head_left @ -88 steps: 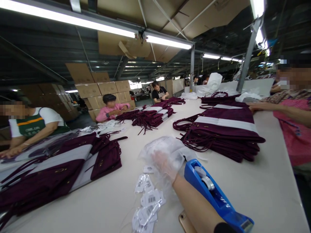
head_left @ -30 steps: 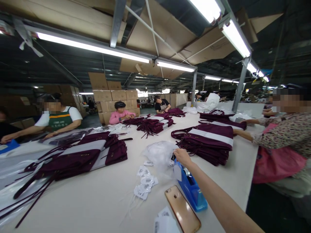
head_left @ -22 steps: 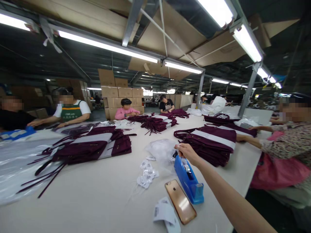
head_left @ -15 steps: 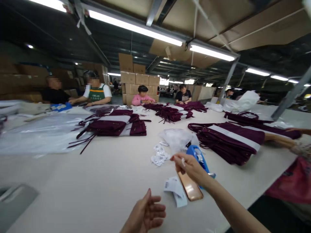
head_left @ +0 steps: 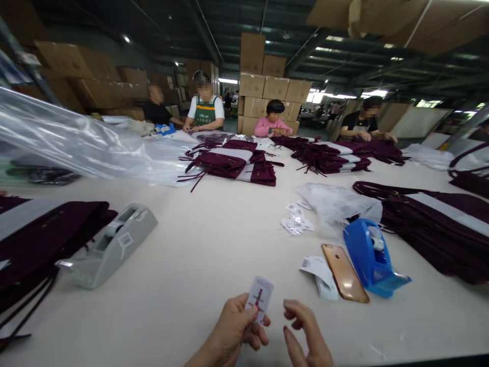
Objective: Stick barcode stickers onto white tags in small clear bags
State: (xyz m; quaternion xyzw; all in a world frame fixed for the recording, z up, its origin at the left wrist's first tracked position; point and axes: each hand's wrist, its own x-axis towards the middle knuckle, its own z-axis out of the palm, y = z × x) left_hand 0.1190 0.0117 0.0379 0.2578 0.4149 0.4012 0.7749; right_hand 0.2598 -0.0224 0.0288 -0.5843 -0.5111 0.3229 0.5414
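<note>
A small white card [head_left: 263,294] with a red mark on it is held between the thumb and fingers of my left hand [head_left: 239,326], low in the middle of the view. Just right of it, my right hand [head_left: 307,334] has its thumb and fingers apart and touches nothing. Beyond the hands lies a small pile of white tags [head_left: 296,220]. A gold phone [head_left: 346,275] rests beside printed paper slips [head_left: 320,272] and a blue tape dispenser [head_left: 372,260].
A grey tape dispenser [head_left: 114,242] stands at left beside dark purple bags [head_left: 49,229]. More purple bags [head_left: 439,224] are stacked at right, near a clear plastic bag [head_left: 340,201]. Several people work across the white table [head_left: 183,244].
The view has turned left, bringing the grey dispenser fully in. The white card is now in my left hand, which was open. My right hand has come back beside it from near the phone.
</note>
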